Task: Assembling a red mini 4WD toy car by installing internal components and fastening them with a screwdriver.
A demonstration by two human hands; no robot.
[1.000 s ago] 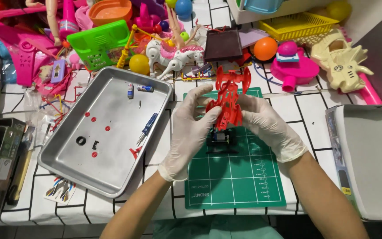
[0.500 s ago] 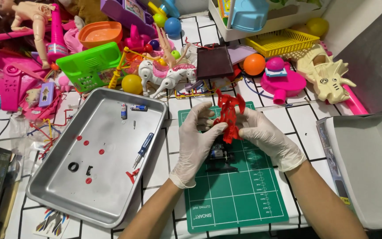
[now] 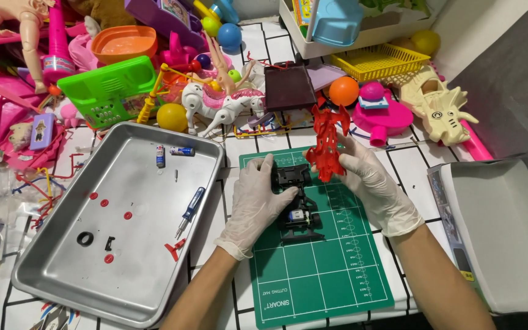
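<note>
Red car shell (image 3: 327,145), one, held in right hand (image 3: 371,183) grip; left hand (image 3: 256,205) clasps one black chassis (image 3: 296,201).

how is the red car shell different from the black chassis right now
The red car shell is lifted off the green mat in the right hand, standing nearly upright; the black chassis lies flat on the mat under the left hand. The shell is one smooth red piece; the chassis shows wheels and inner parts. Both are gripped by gloved hands.
</note>
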